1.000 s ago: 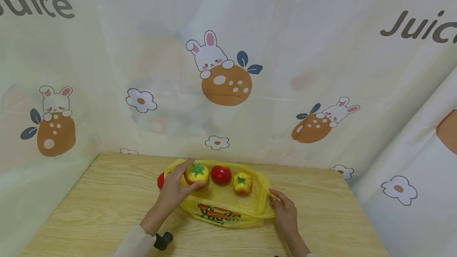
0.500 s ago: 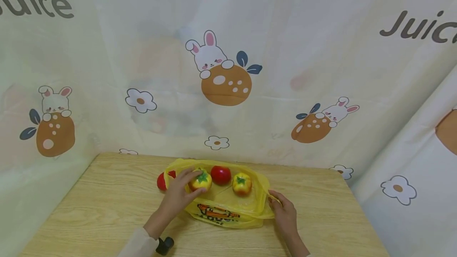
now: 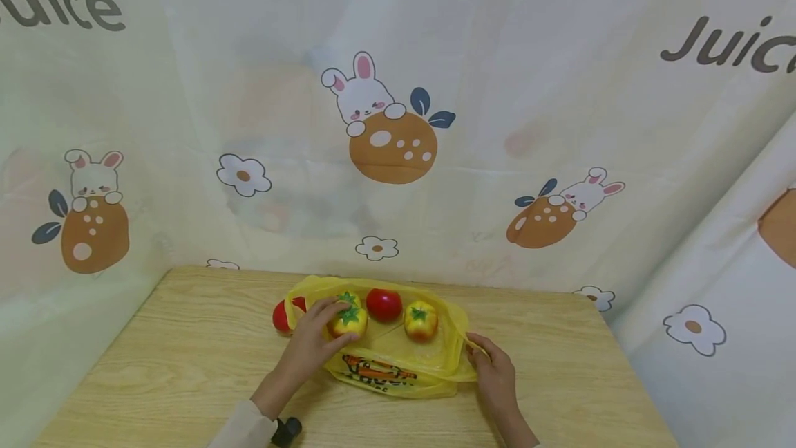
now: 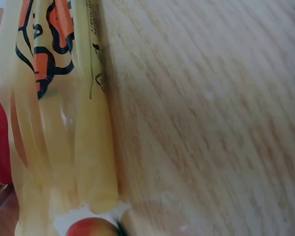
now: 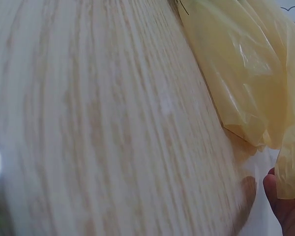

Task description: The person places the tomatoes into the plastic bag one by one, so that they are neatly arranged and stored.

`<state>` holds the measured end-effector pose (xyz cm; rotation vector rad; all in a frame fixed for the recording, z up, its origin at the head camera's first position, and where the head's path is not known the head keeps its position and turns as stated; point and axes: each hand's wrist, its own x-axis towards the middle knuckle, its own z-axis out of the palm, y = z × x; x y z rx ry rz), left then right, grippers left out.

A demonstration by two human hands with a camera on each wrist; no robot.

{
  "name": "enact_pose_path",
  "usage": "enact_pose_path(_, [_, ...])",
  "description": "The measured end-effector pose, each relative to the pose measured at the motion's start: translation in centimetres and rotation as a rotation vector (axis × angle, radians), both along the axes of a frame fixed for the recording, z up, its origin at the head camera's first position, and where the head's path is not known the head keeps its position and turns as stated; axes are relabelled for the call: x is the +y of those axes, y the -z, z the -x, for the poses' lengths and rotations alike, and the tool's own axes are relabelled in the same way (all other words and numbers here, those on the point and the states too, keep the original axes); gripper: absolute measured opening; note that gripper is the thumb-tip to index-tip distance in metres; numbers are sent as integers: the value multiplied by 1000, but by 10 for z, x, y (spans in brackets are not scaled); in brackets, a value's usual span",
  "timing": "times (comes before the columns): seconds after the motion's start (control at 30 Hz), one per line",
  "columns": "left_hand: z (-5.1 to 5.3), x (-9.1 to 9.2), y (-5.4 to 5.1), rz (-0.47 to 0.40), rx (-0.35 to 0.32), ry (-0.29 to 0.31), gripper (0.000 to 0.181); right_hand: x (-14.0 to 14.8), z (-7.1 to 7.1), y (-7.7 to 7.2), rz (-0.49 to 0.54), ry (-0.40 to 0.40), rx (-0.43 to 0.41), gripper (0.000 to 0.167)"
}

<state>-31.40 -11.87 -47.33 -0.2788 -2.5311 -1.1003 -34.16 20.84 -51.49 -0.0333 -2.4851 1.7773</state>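
Note:
A yellow plastic bag (image 3: 388, 348) lies with its mouth spread on the table. Inside, my left hand (image 3: 307, 344) curls its thumb and fingers about a yellow-and-red fruit with a green leafy top (image 3: 351, 323). A similar fruit (image 3: 347, 298) sits right behind it, partly hidden. Further right in the bag are a smooth red fruit (image 3: 383, 305) and another leafy yellow-and-red fruit (image 3: 421, 323). My right hand (image 3: 495, 368) pinches the bag's right edge, also seen in the right wrist view, where the yellow plastic (image 5: 250, 78) hangs by the thumb (image 5: 270, 189).
Left of the bag, a red fruit (image 3: 282, 316) rests on the wooden table (image 3: 560, 351). In the left wrist view, part of a red-and-yellow fruit (image 4: 91, 227) shows at the bottom. A printed curtain (image 3: 280, 109) stands behind the table.
My left hand has moved slightly right and toward me with the fruit, and the leafy fruit behind it has come into sight. The right hand keeps its hold on the bag.

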Motion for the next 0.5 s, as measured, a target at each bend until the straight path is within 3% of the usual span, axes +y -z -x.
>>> enact_pose_path(0.5, [-4, -9, 9, 100, -40, -26, 52, -1, 0, 3, -35, 15, -6, 35])
